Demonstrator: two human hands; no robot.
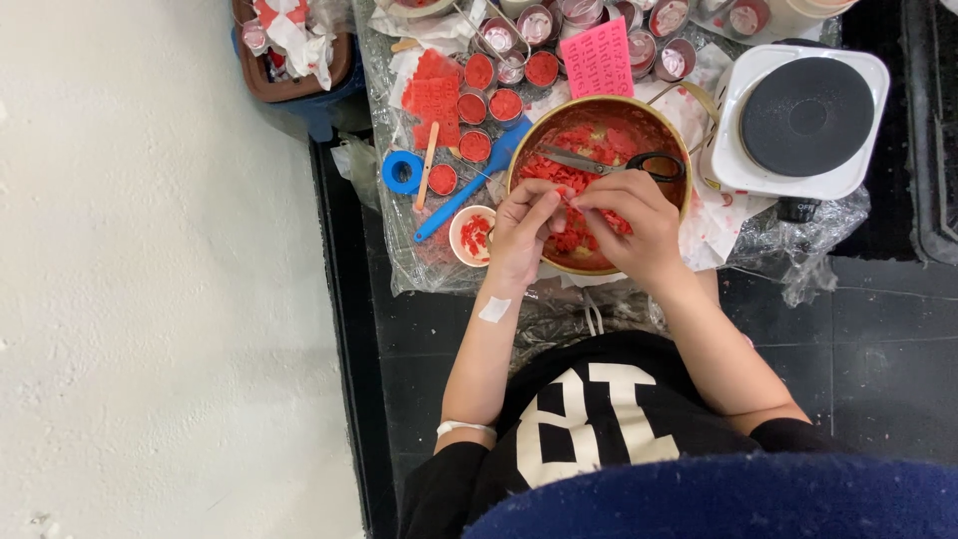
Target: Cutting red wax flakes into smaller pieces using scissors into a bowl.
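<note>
Left hand & right hand pinch a small pale bit together over gold bowl, centre table, w/ red wax pieces half broken up, scissors resting across far side.

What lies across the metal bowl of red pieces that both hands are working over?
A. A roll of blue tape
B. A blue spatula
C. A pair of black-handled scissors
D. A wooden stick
C: the black-handled scissors rest inside the metal bowl, just beyond the left hand and right hand.
</note>
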